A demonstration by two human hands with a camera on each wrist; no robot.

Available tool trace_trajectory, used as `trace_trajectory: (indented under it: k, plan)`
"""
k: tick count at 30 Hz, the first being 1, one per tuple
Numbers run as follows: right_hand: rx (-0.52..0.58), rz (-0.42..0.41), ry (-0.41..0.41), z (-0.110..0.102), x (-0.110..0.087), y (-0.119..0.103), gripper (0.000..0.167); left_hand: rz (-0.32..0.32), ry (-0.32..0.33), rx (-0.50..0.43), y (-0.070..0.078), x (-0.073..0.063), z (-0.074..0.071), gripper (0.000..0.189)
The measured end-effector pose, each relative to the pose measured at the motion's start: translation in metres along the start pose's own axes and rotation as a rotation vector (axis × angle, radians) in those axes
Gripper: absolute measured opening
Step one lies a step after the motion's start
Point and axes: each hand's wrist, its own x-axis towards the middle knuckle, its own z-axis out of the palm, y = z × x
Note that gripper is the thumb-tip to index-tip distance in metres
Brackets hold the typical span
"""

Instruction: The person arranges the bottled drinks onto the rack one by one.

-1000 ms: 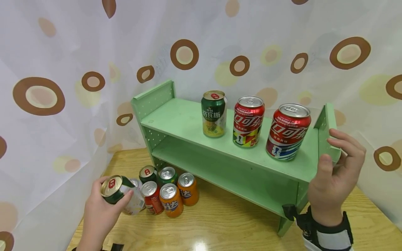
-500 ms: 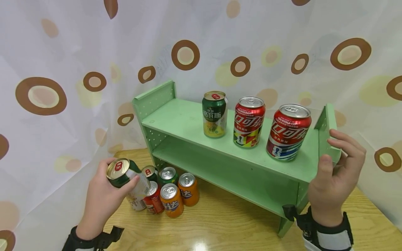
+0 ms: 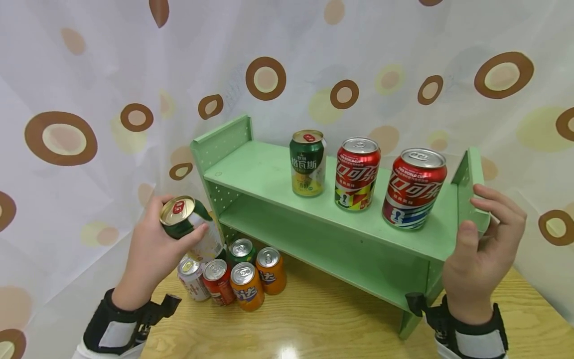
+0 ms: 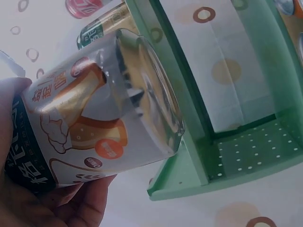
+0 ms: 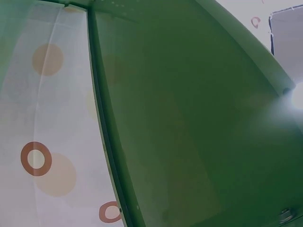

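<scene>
My left hand (image 3: 154, 252) grips a green-and-white drink can (image 3: 207, 240) with a gold lid and red tab, held tilted in the air left of the green shelf (image 3: 251, 172). In the left wrist view the bottom of this can points toward the shelf frame. My right hand (image 3: 484, 249) is at the shelf's right end panel (image 3: 473, 192), fingertips at its edge, thumb apart from the fingers. On the top board stand a green-and-yellow can (image 3: 307, 169) and two red cola cans, one in the middle (image 3: 356, 174) and one further right (image 3: 414, 189).
Below the shelf's left end, a cluster of cans stands on the wooden table (image 3: 323, 319): a white can (image 3: 194, 281), a red can (image 3: 218, 284), two orange cans (image 3: 247, 289) and a green can (image 3: 242, 252). A dotted sheet (image 3: 179, 60) hangs behind.
My left hand has lifted the green-and-white can up and to the right, over the cluster, uncovering the white can. My right hand has stayed at the end panel.
</scene>
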Motion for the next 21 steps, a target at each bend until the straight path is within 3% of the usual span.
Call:
trace_trajectory:
  k: [12, 21]
  plan:
    - [-0.004, 0.006, -0.015, -0.003, -0.001, 0.002, 0.035, 0.021, -0.061, -0.081, 0.014, 0.037, 0.016, 0.061]
    - [-0.004, 0.000, -0.020, -0.004, -0.001, 0.003, 0.035, 0.017, -0.109, -0.099, 0.028, 0.059, 0.019, 0.064]
